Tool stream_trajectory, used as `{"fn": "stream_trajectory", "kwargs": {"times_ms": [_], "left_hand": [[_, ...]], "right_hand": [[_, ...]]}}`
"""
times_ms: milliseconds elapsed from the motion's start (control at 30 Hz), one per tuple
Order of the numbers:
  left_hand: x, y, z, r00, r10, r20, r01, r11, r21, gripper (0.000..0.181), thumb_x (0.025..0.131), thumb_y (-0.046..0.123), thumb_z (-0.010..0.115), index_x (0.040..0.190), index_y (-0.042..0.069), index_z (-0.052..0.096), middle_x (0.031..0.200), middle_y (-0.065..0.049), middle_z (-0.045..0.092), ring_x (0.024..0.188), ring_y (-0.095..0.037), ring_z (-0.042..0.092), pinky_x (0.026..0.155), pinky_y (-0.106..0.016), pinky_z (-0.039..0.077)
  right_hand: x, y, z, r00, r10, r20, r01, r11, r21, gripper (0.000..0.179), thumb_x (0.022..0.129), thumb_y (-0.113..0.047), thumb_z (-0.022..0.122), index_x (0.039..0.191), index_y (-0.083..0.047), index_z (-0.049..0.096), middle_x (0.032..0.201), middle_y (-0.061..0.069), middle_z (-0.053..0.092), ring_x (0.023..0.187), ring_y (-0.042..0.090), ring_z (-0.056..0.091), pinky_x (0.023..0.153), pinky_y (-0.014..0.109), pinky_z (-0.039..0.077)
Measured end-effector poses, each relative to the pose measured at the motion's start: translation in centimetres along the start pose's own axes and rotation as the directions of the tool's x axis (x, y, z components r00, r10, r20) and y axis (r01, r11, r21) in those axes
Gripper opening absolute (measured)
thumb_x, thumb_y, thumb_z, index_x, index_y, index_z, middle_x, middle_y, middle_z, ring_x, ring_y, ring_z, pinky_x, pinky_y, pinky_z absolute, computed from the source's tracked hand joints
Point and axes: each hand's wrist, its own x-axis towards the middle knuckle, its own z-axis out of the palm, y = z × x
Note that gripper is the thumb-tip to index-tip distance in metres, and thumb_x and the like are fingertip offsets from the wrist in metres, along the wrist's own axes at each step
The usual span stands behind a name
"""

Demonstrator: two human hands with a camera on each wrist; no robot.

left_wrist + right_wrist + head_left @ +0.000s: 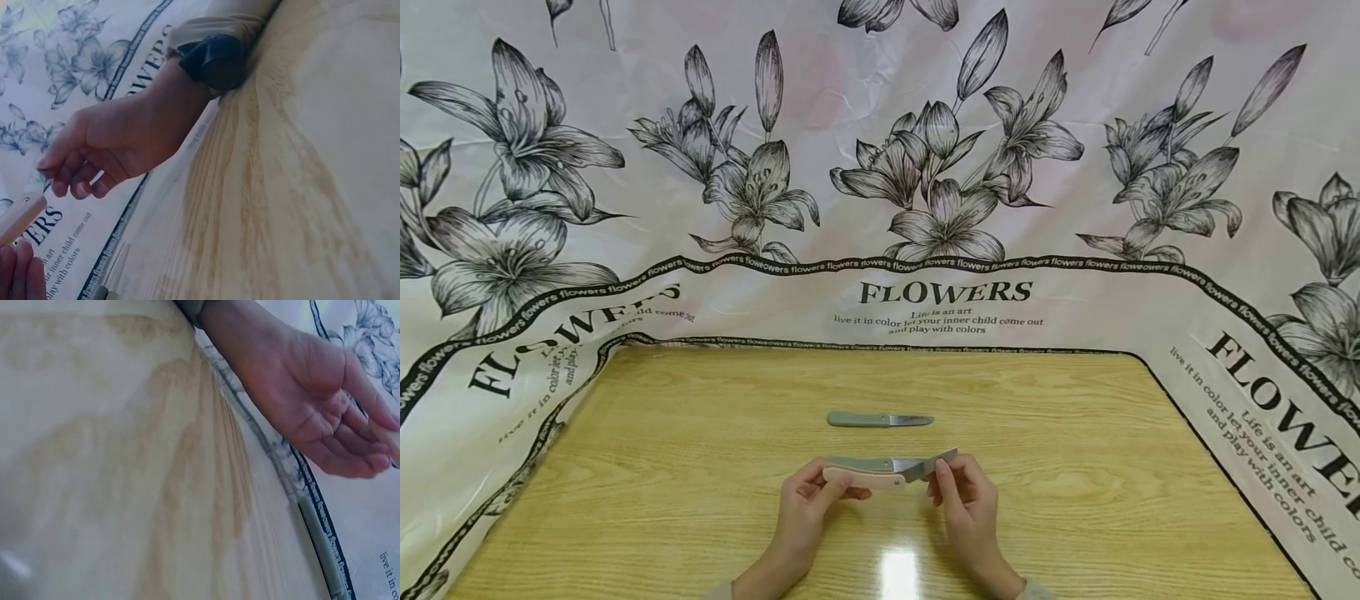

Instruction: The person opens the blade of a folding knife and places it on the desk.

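Note:
A paring knife with a pale pink handle (867, 478) is held level between both hands. My left hand (801, 510) grips the handle near its butt end, thumb on the near side. With thumb and fingers, my right hand (972, 510) pinches the blade (931, 465) close to its tip. In the left wrist view, the right hand (125, 134) shows at the blade's end, beside the riveted end of the pink handle (24, 215). Just behind the pink knife is a green-handled knife (859, 462), partly overlapped by it. A second green-handled knife (859, 419) lies farther back, blade to the right.
The wood-grain table (700, 400) carries the knives. A white cloth printed with flowers and lettering (940, 300) rises behind the table and along both sides. A dark band (219, 65) is on the right wrist.

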Motion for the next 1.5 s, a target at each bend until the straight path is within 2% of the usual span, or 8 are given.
{"fn": "stream_trajectory", "kwargs": {"times_ms": [233,433,600,800,1000,1267,1400,1500], "left_hand": [[0.1,0.0,-0.3,1.0,-0.007,-0.018,0.006,0.997,-0.072,0.014,0.101,-0.003,0.052,0.097,0.0,0.065,0.096,-0.009,0.074,0.086,-0.021,0.073,0.084,-0.039,0.059],[0.3,0.2,-0.5,0.999,-0.035,-0.042,0.028,0.987,-0.157,0.02,0.102,-0.002,0.05,0.094,0.007,0.066,0.097,-0.008,0.075,0.087,-0.02,0.073,0.085,-0.035,0.058],[0.4,0.1,-0.7,0.997,-0.045,-0.057,0.033,0.979,-0.203,0.023,0.102,-0.002,0.048,0.094,0.008,0.067,0.097,-0.008,0.075,0.086,-0.019,0.073,0.085,-0.033,0.058],[0.6,0.0,-0.8,0.996,-0.053,-0.066,0.036,0.973,-0.229,0.022,0.103,-0.001,0.049,0.097,0.008,0.068,0.098,-0.009,0.075,0.085,-0.02,0.072,0.085,-0.033,0.058],[1.4,0.0,-1.2,0.996,-0.073,-0.041,0.065,0.983,-0.173,0.014,0.101,0.0,0.053,0.096,0.003,0.066,0.093,-0.01,0.074,0.084,-0.02,0.073,0.083,-0.037,0.059],[4.2,-0.2,-2.4,0.999,-0.036,0.033,0.039,0.996,-0.083,0.013,0.1,0.003,0.057,0.095,-0.007,0.063,0.084,-0.008,0.074,0.077,-0.021,0.072,0.078,-0.039,0.06],[6.1,-0.3,-3.2,0.998,-0.038,0.056,0.037,0.999,0.019,0.018,0.099,0.003,0.06,0.095,-0.015,0.061,0.08,-0.009,0.073,0.073,-0.02,0.072,0.075,-0.042,0.06],[7.4,-0.1,-3.7,0.999,-0.041,0.0,0.041,0.991,0.127,0.02,0.095,0.005,0.067,0.095,-0.014,0.063,0.078,-0.012,0.072,0.068,-0.02,0.071,0.071,-0.043,0.061]], "right_hand": [[-0.1,-0.5,0.4,0.986,0.163,-0.046,-0.159,0.984,0.074,0.015,0.097,0.017,0.046,0.086,0.01,0.055,0.067,0.019,0.057,0.051,0.026,0.049,0.042,0.028,0.045],[-0.2,-0.9,0.9,0.934,0.346,-0.093,-0.329,0.931,0.159,0.017,0.099,0.007,0.052,0.083,0.01,0.058,0.067,0.014,0.061,0.051,0.018,0.052,0.043,0.026,0.046],[-0.3,-1.1,1.4,0.895,0.434,-0.104,-0.394,0.877,0.273,0.02,0.098,0.006,0.053,0.079,0.011,0.058,0.069,0.006,0.063,0.055,0.012,0.054,0.047,0.02,0.046],[-0.3,-0.9,1.4,0.885,0.454,-0.099,-0.41,0.864,0.292,0.021,0.098,0.006,0.055,0.079,0.015,0.059,0.069,0.005,0.064,0.056,0.01,0.054,0.048,0.018,0.045],[-0.1,-0.5,1.1,0.846,0.513,-0.147,-0.463,0.842,0.278,0.026,0.097,0.003,0.058,0.082,0.024,0.057,0.067,0.005,0.064,0.055,0.011,0.052,0.048,0.019,0.045],[1.8,1.2,0.4,0.787,0.572,-0.23,-0.476,0.801,0.364,0.014,0.093,0.004,0.065,0.083,0.013,0.068,0.072,0.006,0.069,0.057,0.011,0.056,0.046,0.02,0.046],[3.1,2.5,0.0,0.773,0.585,-0.245,-0.494,0.798,0.346,0.014,0.091,0.001,0.068,0.079,0.007,0.07,0.071,0.008,0.069,0.056,0.012,0.054,0.045,0.022,0.045],[4.2,3.7,-0.3,0.774,0.588,-0.235,-0.512,0.799,0.315,0.014,0.09,-0.001,0.07,0.08,0.008,0.07,0.071,0.012,0.068,0.054,0.011,0.052,0.045,0.021,0.044]]}}
